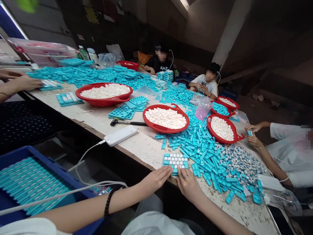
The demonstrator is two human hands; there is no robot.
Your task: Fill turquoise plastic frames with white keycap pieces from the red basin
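Note:
A small turquoise toy keyboard point(175, 159) with rows of white keycaps lies at the table's near edge, apparently on top of another turquoise piece. My left hand point(156, 178) wears a dark beaded bracelet at the wrist. Its fingers are pressed together on the keyboard's near left corner. On the near right side, my right hand point(189, 184), with a ring on one finger, grips the same edge, its fingertips on the front row. Just beyond the keyboard stands a red basin point(145, 122) full of white keycaps point(166, 118).
Loose turquoise parts point(207, 163) spread to the right, beside a heap of small switches point(242, 160). A white power bank point(121, 135) and a hammer point(130, 122) lie to the left. A blue crate point(29, 150) stands below the table. Several co-workers sit around it.

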